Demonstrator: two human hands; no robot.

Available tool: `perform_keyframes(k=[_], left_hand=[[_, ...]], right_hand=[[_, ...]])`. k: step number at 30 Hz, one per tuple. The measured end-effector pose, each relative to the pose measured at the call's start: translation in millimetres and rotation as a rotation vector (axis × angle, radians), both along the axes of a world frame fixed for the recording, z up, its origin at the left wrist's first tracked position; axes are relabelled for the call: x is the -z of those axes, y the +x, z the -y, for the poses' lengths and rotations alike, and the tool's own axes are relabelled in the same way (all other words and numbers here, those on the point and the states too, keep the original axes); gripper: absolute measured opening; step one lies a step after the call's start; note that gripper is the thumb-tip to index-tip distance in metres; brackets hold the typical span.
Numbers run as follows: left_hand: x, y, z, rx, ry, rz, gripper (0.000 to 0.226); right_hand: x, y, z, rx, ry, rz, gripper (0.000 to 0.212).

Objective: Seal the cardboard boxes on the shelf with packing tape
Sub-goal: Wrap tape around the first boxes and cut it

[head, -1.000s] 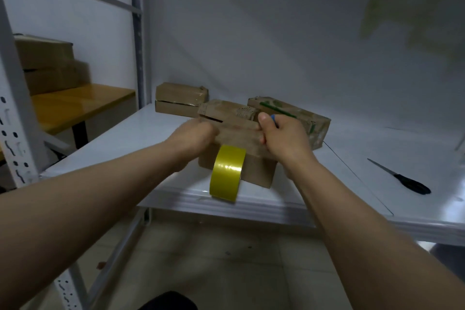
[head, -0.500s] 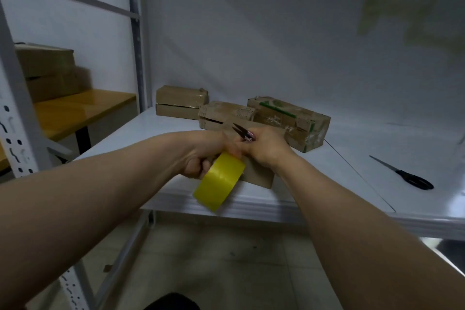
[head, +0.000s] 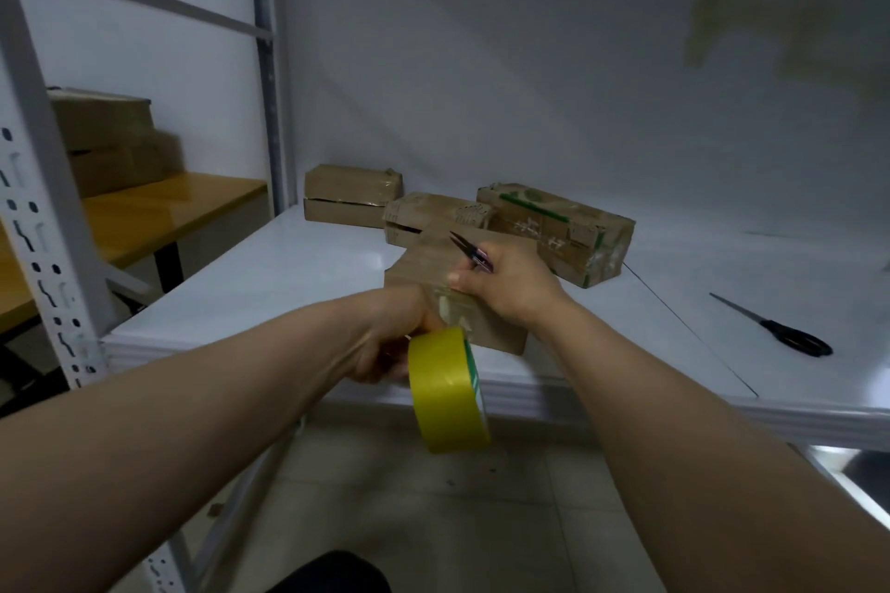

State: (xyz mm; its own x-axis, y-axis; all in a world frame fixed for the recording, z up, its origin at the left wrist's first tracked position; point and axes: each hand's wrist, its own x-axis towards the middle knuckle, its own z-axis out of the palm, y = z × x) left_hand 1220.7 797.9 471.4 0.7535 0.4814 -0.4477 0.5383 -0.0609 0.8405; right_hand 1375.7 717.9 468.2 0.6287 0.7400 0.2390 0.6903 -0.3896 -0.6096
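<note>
A brown cardboard box [head: 436, 262] sits at the front edge of the white shelf [head: 289, 274]. My left hand [head: 390, 347] grips a yellow roll of packing tape [head: 448, 392], which hangs below the shelf edge in front of the box. A strip of clear tape runs from the roll up the box's front face. My right hand [head: 505, 284] rests on the box's top near edge and holds small dark snips [head: 469, 250], blades pointing up and left.
Behind stand three more cardboard boxes: one at back left [head: 351, 195], one in the middle [head: 433, 214], one with green marks [head: 554, 226]. Black scissors [head: 775, 327] lie on the shelf at right. A perforated shelf post [head: 48, 226] rises at left, with an orange table [head: 163, 212] beyond it.
My left hand has drawn the tape roll down and towards me, below the shelf edge. My right hand has shifted on the box with the snips now sticking up.
</note>
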Motion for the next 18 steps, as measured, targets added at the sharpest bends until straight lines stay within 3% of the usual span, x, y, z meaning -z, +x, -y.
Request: perform_keyframes(k=[9, 13, 15, 18], left_hand=[[-9, -14, 18, 0.037, 0.196, 0.092, 0.023], [-7, -12, 16, -0.010, 0.269, 0.264, 0.020], [-6, -9, 12, -0.017, 0.222, 0.291, 0.024], [2, -5, 8, -0.027, -0.043, 0.225, 0.013]], right_hand=[[-2, -5, 3, 0.006, -0.003, -0.013, 0.020], [-3, -7, 4, -0.006, 0.000, -0.007, 0.023], [-3, -8, 4, -0.003, -0.007, 0.002, 0.022], [-4, -8, 4, -0.016, -0.032, -0.005, 0.021]])
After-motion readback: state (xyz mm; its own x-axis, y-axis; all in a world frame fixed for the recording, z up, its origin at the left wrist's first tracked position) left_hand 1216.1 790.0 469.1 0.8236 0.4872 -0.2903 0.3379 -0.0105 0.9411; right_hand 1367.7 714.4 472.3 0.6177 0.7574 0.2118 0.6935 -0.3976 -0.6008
